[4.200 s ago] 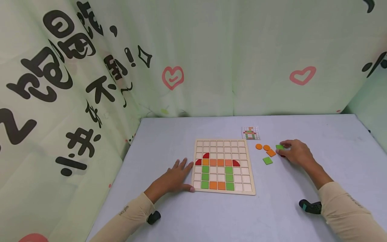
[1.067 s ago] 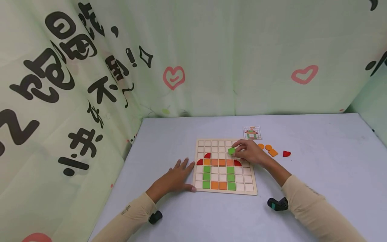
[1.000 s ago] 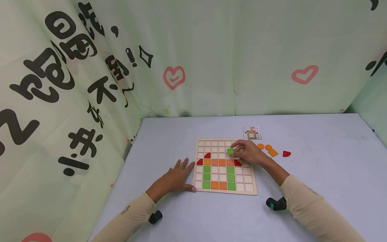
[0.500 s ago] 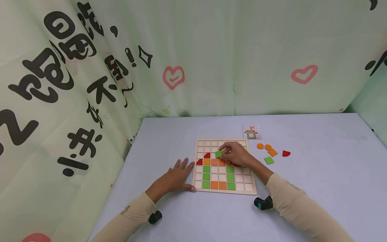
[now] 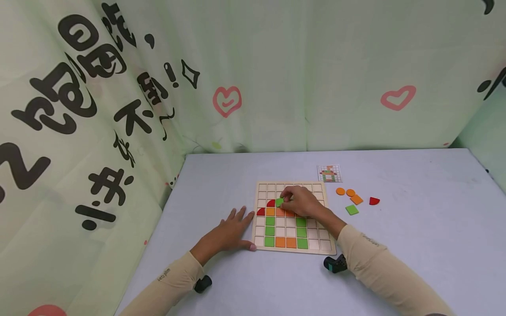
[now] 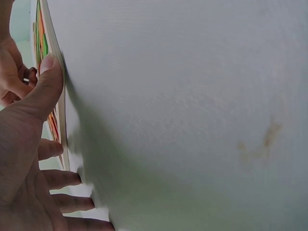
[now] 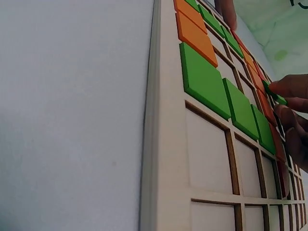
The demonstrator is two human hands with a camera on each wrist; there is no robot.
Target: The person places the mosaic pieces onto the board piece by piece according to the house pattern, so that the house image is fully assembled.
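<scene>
A wooden grid board (image 5: 330, 237) lies on the table, with green, orange and red tiles set in some of its cells. My right hand (image 5: 302, 202) pinches a green square tile (image 5: 279, 202) over the cell just right of the upper red quarter-round tile (image 5: 270, 203). In the right wrist view this green tile (image 7: 274, 94) is tilted between thumb and fingers. My left hand (image 5: 229, 230) lies with spread fingers at the board's left edge. Its thumb (image 6: 50, 72) touches the board's rim in the left wrist view.
Right of the board lie two orange round tiles (image 5: 340, 191), an orange square tile (image 5: 356, 199), a green square tile (image 5: 352, 210) and a red quarter-round tile (image 5: 374, 200). A small pattern card (image 5: 329, 173) is behind the board. A printed curtain (image 5: 269, 87) hangs beyond the table.
My right hand picked up the green square tile beside the loose pieces and carried it left across the board, lately a little further left and lower. The left hand has stayed at the board's edge.
</scene>
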